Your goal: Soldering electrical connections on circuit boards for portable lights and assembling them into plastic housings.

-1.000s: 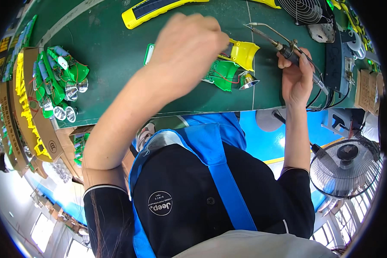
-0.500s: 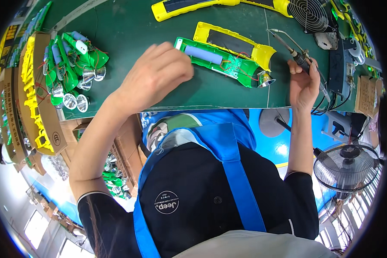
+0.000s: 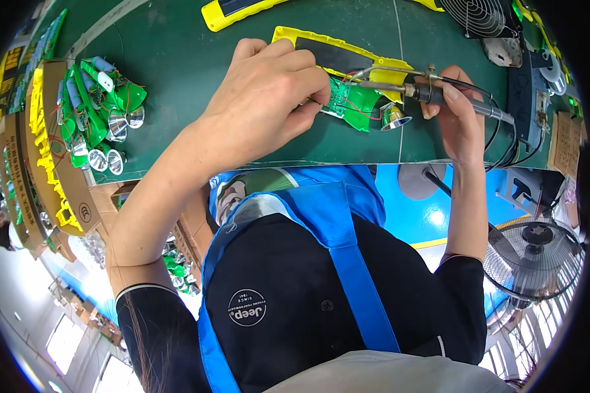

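Note:
My right hand point(image 3: 462, 111) grips a soldering iron point(image 3: 410, 90) with a thin metal tube alongside its shaft. Its tip points left, close to a green circuit board point(image 3: 338, 95). My left hand point(image 3: 269, 92) reaches over the green flashlight half-shell point(image 3: 360, 118), its fingers pinched at the board's left edge. Whatever lies between those fingertips is too small to make out, and the hand hides the shell's left part. A silver reflector cup point(image 3: 394, 118) sits at the shell's right end, joined by red wires. Just behind lies a yellow shell with a dark panel point(image 3: 331, 59).
Several green half-shells with reflectors point(image 3: 111, 105) cluster on the left of the green table point(image 3: 183, 52). Beside them stands a cardboard box point(image 3: 78, 196) edged with yellow parts. A round fan grille point(image 3: 475, 14) and a soldering stand point(image 3: 521, 98) are at right.
My left hand has moved right onto the green shell and pinched in at the board. My right hand has brought the soldering iron left and turned its tip toward the board.

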A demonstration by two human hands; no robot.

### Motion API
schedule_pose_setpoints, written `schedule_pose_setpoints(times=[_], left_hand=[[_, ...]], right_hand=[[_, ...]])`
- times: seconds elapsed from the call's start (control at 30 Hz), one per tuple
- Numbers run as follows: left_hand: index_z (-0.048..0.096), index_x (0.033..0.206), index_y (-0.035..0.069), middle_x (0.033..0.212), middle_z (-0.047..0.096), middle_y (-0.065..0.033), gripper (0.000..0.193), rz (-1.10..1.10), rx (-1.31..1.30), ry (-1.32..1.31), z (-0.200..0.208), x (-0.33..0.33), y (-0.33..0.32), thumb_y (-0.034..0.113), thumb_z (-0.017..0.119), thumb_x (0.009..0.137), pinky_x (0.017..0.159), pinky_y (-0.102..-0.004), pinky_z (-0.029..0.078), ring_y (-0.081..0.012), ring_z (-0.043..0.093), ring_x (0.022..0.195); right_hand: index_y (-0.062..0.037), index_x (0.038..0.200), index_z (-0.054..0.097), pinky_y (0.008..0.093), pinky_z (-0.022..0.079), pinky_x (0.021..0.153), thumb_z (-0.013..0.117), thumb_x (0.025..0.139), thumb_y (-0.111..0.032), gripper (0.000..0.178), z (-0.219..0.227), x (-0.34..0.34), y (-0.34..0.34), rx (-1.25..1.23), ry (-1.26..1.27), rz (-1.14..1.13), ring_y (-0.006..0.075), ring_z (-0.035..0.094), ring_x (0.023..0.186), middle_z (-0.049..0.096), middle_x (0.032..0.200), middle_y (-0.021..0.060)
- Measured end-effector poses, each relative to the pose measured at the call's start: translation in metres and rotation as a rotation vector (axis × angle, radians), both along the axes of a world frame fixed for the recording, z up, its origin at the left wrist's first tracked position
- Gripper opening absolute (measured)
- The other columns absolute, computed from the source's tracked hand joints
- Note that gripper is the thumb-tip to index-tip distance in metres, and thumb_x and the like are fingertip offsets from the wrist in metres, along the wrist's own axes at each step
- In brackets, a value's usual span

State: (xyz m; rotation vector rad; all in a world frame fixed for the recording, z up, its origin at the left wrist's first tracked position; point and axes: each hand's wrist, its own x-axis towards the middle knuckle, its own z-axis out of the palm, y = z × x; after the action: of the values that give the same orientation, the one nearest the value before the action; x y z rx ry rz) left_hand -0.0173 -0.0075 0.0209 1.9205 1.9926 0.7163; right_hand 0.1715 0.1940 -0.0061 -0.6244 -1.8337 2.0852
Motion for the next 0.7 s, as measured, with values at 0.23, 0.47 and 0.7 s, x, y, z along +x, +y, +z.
schedule_pose_setpoints(times=[0.23, 0.47, 0.7], left_hand=[[0.057, 0.069, 0.006, 0.070, 0.055, -0.0063, 0.005, 0.140, -0.105, 0.050, 0.005, 0.011, 0.007, 0.005, 0.060, 0.065, 0.077, -0.0371, 0.036, -0.0234, 0.054, 0.076], [0.056, 0.068, 0.005, 0.069, 0.055, -0.0077, 0.006, 0.145, -0.118, 0.083, 0.006, 0.012, 0.009, 0.005, 0.061, 0.064, 0.078, -0.0379, 0.037, -0.0242, 0.056, 0.075], [0.053, 0.072, 0.006, 0.068, 0.053, -0.0042, 0.012, 0.141, -0.126, 0.100, 0.006, 0.010, 0.010, 0.000, 0.059, 0.064, 0.078, -0.0354, 0.037, -0.0215, 0.055, 0.073]], right_hand=[[0.0013, 0.081, 0.052, 0.0239, 0.040, 0.052, 0.058, 0.079, -0.027, 0.029, 0.005, -0.013, 0.007, 0.047, -0.105, 0.111, 0.0113, 0.049, 0.055, 0.049, 0.064, 0.0053], [0.0015, 0.082, 0.052, 0.0214, 0.041, 0.056, 0.061, 0.078, -0.028, 0.031, 0.005, -0.014, 0.008, 0.088, -0.147, 0.207, 0.0097, 0.051, 0.056, 0.053, 0.065, 0.0056], [0.0015, 0.085, 0.055, 0.0207, 0.042, 0.056, 0.064, 0.079, -0.021, 0.025, 0.002, -0.013, 0.008, 0.059, -0.114, 0.193, 0.0082, 0.054, 0.059, 0.058, 0.067, 0.0054]])
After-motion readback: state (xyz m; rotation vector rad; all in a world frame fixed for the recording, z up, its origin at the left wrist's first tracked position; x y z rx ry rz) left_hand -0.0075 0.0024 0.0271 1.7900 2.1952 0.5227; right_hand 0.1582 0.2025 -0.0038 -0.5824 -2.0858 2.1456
